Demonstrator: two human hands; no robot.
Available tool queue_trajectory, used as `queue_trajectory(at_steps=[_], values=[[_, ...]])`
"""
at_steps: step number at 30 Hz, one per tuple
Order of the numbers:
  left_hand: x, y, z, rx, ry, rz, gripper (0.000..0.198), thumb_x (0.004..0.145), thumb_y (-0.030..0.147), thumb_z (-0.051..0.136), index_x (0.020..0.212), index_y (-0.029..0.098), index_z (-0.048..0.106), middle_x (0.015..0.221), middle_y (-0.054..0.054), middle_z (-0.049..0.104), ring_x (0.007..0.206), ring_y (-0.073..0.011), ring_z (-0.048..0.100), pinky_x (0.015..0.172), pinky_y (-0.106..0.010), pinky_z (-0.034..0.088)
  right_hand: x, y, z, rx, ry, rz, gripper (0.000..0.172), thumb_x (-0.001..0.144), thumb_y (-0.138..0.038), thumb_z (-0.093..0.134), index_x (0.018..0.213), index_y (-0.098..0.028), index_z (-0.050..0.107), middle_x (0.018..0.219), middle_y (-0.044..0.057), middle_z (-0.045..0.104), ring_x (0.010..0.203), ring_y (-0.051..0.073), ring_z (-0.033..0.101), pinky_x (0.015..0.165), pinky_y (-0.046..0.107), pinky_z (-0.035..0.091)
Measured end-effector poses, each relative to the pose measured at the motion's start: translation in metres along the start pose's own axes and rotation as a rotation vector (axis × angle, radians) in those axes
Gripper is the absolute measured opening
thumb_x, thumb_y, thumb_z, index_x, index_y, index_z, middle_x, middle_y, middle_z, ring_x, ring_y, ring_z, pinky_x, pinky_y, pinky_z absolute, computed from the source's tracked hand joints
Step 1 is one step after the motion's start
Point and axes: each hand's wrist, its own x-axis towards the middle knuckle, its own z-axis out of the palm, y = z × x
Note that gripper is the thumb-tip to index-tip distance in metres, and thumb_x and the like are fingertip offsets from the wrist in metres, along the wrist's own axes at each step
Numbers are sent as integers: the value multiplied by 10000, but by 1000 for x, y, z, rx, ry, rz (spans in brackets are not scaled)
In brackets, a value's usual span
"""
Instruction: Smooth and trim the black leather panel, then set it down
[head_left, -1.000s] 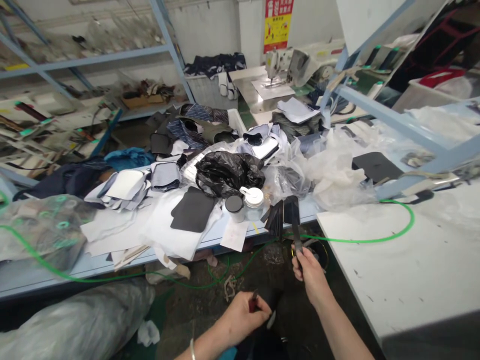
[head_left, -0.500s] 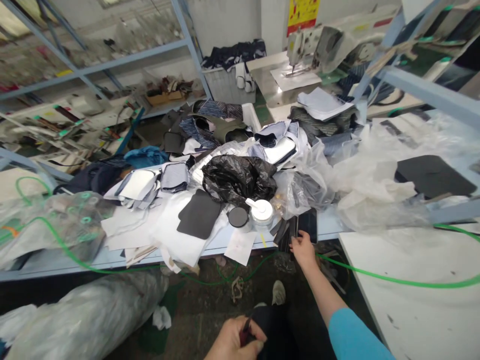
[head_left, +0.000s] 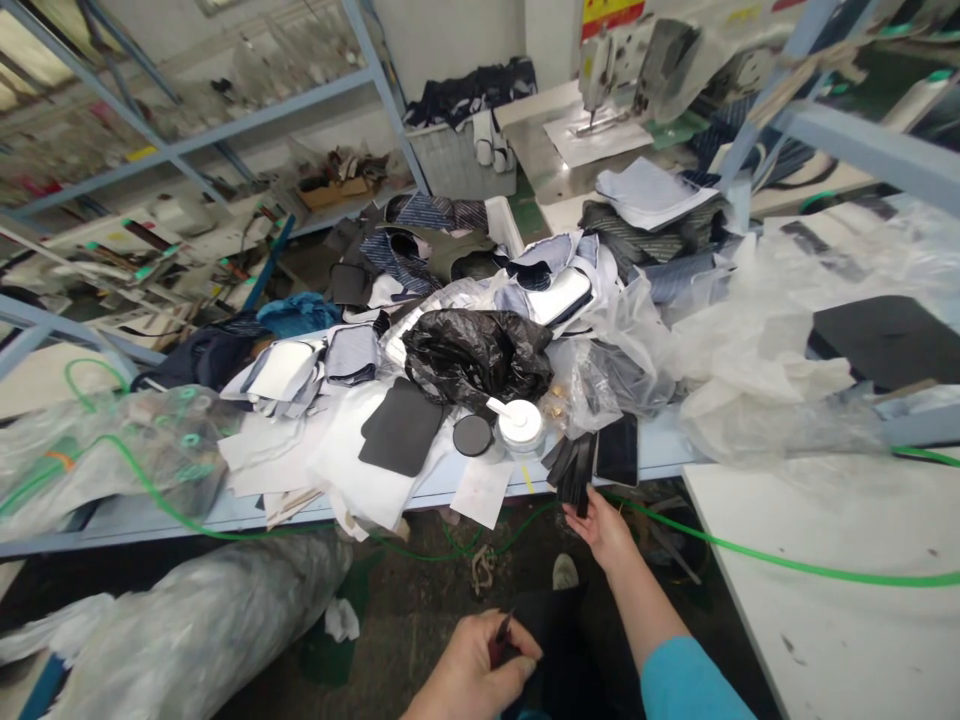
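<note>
My right hand (head_left: 602,528) is at the front edge of the bench, its thumb and fingers closed on the lower ends of several black strips (head_left: 573,468). The strips lie fanned out and hang a little over the edge. To their right lies a flat black phone-like slab (head_left: 617,450). Low in the view, above my lap, my left hand (head_left: 476,665) is curled round a small dark pointed thing (head_left: 501,636); most of it is hidden in the fingers. Left of the strips stand a clear jar with a white lid (head_left: 520,425) and a round black lid (head_left: 473,436).
A crumpled black plastic bag (head_left: 478,355), dark grey cut pieces (head_left: 403,428) and white sheets (head_left: 352,480) cover the bench. A sewing machine (head_left: 596,80) stands behind. A green hose (head_left: 787,563) runs along the front, over a white table (head_left: 840,620) at right.
My right hand has shifted slightly down, to the lower ends of the black strips. My left hand stays low with the dark thing, and the view has turned slightly.
</note>
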Motion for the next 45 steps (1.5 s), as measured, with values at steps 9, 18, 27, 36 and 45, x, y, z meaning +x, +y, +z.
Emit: queue_trajectory(at_steps=[9, 18, 27, 36, 45], values=[[-3, 9, 1, 41, 0, -26, 183, 688, 124, 606, 798, 111, 752, 787, -43, 681, 761, -164, 583, 739, -274, 420, 7, -24, 8, -246, 274, -275, 228, 803, -287, 695, 954, -180, 561, 841, -8, 602, 797, 169, 598, 790, 387, 520], [-6, -4, 3, 59, 13, -11, 192, 680, 113, 608, 795, 114, 761, 793, -45, 684, 766, -169, 593, 742, -276, 419, -7, -20, 12, -171, 91, -398, 337, 885, -508, 501, 1001, -194, 542, 911, 26, 657, 807, 160, 638, 779, 365, 544], [-13, -9, 2, 66, 33, -29, 193, 690, 116, 603, 803, 108, 761, 824, -61, 701, 796, -182, 607, 768, -284, 431, 9, -16, 15, -586, 270, -463, 335, 799, -398, 657, 1022, -152, 613, 1003, 87, 643, 1026, 250, 587, 979, 486, 451], [-18, -21, 1, 5, 57, -32, 179, 688, 114, 600, 793, 117, 745, 823, -59, 690, 801, -184, 600, 772, -291, 429, -11, -31, 39, -941, 373, -426, 584, 858, -384, 554, 1359, -101, 459, 1225, 229, 566, 1128, 350, 578, 951, 560, 465], [-22, -22, -20, -415, 180, 39, 334, 817, 378, 657, 1085, 180, 626, 774, 17, 572, 603, -84, 455, 572, -224, 363, 1, -49, 56, -876, 190, -560, 678, 775, -245, 538, 1413, -46, 428, 1449, 278, 427, 1372, 417, 400, 1147, 556, 327]])
